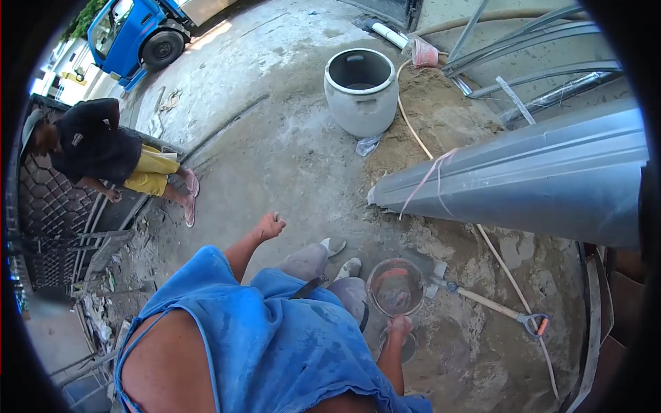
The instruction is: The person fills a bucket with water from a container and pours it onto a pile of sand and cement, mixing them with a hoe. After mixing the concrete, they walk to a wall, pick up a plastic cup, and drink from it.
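My left hand (pixel 270 226) hangs out in front of my body over the concrete, its fingers curled, and whether anything small is in them is too small to tell. At the near rim of a round bucket (pixel 396 288), my right hand (pixel 399 325) is closed on the edge. Some grey and reddish stuff lies in the bottom of that bucket. A second round container (pixel 409 349) shows partly beneath my right forearm. Right of the bucket a shovel (pixel 487 303) with a wooden shaft and an orange grip lies on the ground.
A large pale barrel (pixel 361 110) stands ahead. Long grey metal panels (pixel 509 180) jut in from the right. A hose (pixel 506 265) crosses the ground near sand (pixel 441 103). Another person (pixel 103 144) stands at the left by a lattice gate; a blue truck (pixel 134 41) is behind.
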Demonstrator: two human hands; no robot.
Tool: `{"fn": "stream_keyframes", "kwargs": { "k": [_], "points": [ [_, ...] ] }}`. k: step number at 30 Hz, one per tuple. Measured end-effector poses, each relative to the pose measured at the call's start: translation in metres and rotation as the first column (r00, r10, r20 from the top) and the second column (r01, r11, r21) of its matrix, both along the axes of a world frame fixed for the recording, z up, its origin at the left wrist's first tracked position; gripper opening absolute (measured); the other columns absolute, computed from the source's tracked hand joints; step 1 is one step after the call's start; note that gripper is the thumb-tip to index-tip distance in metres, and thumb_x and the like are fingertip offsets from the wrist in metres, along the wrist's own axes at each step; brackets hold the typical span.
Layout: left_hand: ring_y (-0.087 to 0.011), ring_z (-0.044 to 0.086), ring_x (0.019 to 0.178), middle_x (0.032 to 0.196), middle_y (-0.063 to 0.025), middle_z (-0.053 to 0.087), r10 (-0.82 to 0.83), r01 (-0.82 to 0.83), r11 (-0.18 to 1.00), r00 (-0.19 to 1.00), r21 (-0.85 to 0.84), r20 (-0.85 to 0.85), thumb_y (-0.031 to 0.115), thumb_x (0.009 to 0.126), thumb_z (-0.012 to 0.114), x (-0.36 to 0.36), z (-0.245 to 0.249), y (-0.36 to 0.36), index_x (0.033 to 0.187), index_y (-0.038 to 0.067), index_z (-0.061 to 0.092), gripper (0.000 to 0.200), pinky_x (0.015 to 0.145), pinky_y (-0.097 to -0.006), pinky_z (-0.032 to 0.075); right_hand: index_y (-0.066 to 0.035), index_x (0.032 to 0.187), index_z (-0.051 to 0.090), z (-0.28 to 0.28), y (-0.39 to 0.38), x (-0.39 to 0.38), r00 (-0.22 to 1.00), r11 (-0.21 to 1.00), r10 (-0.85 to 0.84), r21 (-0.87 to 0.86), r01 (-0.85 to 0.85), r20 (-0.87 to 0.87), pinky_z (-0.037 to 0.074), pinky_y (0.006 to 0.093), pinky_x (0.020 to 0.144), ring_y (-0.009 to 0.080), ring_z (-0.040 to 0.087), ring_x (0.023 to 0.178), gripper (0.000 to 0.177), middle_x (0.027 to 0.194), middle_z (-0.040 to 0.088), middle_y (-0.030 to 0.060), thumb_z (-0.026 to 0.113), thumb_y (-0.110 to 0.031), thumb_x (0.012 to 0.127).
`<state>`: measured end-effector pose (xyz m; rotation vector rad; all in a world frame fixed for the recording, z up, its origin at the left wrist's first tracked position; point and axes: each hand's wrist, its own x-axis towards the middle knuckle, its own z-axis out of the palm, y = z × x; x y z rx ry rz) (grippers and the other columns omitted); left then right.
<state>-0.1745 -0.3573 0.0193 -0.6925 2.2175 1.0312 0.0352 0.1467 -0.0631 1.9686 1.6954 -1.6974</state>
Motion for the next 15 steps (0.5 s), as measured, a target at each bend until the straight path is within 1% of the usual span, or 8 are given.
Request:
{"fn": "stream_keyframes", "kwargs": {
  "k": [1, 3, 5, 7, 9, 11, 14, 15],
  "points": [
    [-0.0240, 0.061, 0.060, 0.064, -0.0138, 0.062, 0.021, -0.021, 1.000, 0.999, 0.018, 0.040, 0.024, 0.080, 0.059, 0.015, 0.004, -0.009, 0.071, 0.002, 0.055, 0.024, 0.062, -0.0380, 0.048, -0.005, 0.075, 0.054, -0.003, -0.014, -0.032, 0.985, 0.989, 0.148, 0.009, -0.148, -0.088, 0.052, 0.0379, 0.051, 0.0183, 0.055, 0.057, 0.009, 0.070, 0.055, 0.0064, 0.052, 0.003, 0.072],
    [-0.0253, 0.062, 0.062, 0.062, -0.0144, 0.061, -0.093, 0.090, 0.995, 0.992, 0.035, 0.083, 0.025, 0.079, 0.059, 0.048, -0.016, -0.032, 0.073, 0.001, 0.057, 0.025, 0.062, -0.0381, 0.049, -0.007, 0.072, 0.050, 0.000, -0.053, -0.096, 0.935, 0.949, 0.309, 0.120, -0.291, -0.177, 0.053, 0.0368, 0.047, 0.0161, 0.053, 0.056, 0.012, 0.070, 0.053, 0.0053, 0.050, 0.004, 0.072],
    [-0.0266, 0.063, 0.063, 0.062, -0.0157, 0.061, -0.269, 0.268, 0.963, 0.963, 0.017, 0.035, 0.026, 0.078, 0.059, 0.073, -0.033, -0.051, 0.073, 0.001, 0.059, 0.025, 0.063, -0.0383, 0.049, -0.009, 0.068, 0.046, 0.039, -0.097, -0.162, 0.864, 0.873, 0.485, 0.140, -0.467, -0.138, 0.053, 0.0348, 0.045, 0.0152, 0.053, 0.056, 0.016, 0.068, 0.052, 0.0044, 0.049, 0.006, 0.071],
    [-0.0240, 0.063, 0.063, 0.066, -0.0150, 0.063, -0.237, 0.228, 0.969, 0.965, 0.093, 0.110, 0.024, 0.077, 0.059, 0.078, -0.032, -0.064, 0.076, 0.002, 0.061, 0.022, 0.062, -0.0370, 0.050, -0.009, 0.068, 0.045, 0.072, -0.141, -0.217, 0.833, 0.850, 0.527, 0.108, -0.516, -0.165, 0.054, 0.0352, 0.046, 0.0154, 0.053, 0.055, 0.016, 0.068, 0.052, 0.0047, 0.049, 0.006, 0.072],
    [-0.0205, 0.063, 0.062, 0.069, -0.0131, 0.065, 0.048, -0.073, 0.976, 0.991, 0.204, 0.126, 0.024, 0.078, 0.059, 0.070, -0.018, -0.070, 0.075, 0.002, 0.061, 0.022, 0.060, -0.0358, 0.050, -0.009, 0.067, 0.044, 0.094, -0.177, -0.269, 0.809, 0.832, 0.553, 0.086, -0.547, -0.201, 0.056, 0.0356, 0.046, 0.0156, 0.054, 0.055, 0.017, 0.068, 0.052, 0.0051, 0.048, 0.006, 0.072],
    [-0.0178, 0.062, 0.059, 0.067, -0.0103, 0.064, 0.138, -0.145, 0.970, 0.989, 0.195, 0.045, 0.025, 0.078, 0.060, 0.064, -0.033, -0.090, 0.076, 0.002, 0.061, 0.023, 0.057, -0.0345, 0.049, -0.008, 0.070, 0.045, 0.108, -0.209, -0.326, 0.792, 0.804, 0.540, -0.104, -0.586, -0.286, 0.057, 0.0372, 0.048, 0.0182, 0.057, 0.056, 0.014, 0.069, 0.054, 0.0076, 0.047, 0.004, 0.076],
    [-0.0174, 0.061, 0.058, 0.065, -0.0095, 0.062, 0.242, -0.259, 0.953, 0.963, 0.159, 0.123, 0.023, 0.079, 0.060, 0.045, -0.038, -0.131, 0.075, 0.001, 0.059, 0.022, 0.055, -0.0328, 0.050, -0.006, 0.075, 0.046, 0.133, -0.243, -0.394, 0.729, 0.750, 0.554, -0.139, -0.646, -0.402, 0.059, 0.0397, 0.052, 0.0216, 0.061, 0.059, 0.011, 0.070, 0.056, 0.0103, 0.044, 0.003, 0.081],
    [-0.0174, 0.061, 0.058, 0.065, -0.0095, 0.062, 0.235, -0.253, 0.952, 0.964, 0.171, 0.121, 0.023, 0.079, 0.060, 0.036, -0.035, -0.141, 0.075, 0.001, 0.059, 0.022, 0.055, -0.0328, 0.050, -0.004, 0.082, 0.045, 0.151, -0.252, -0.417, 0.731, 0.747, 0.545, -0.159, -0.645, -0.411, 0.060, 0.0414, 0.059, 0.0238, 0.064, 0.064, 0.008, 0.074, 0.058, 0.0118, 0.042, 0.002, 0.084]
  ]
}}
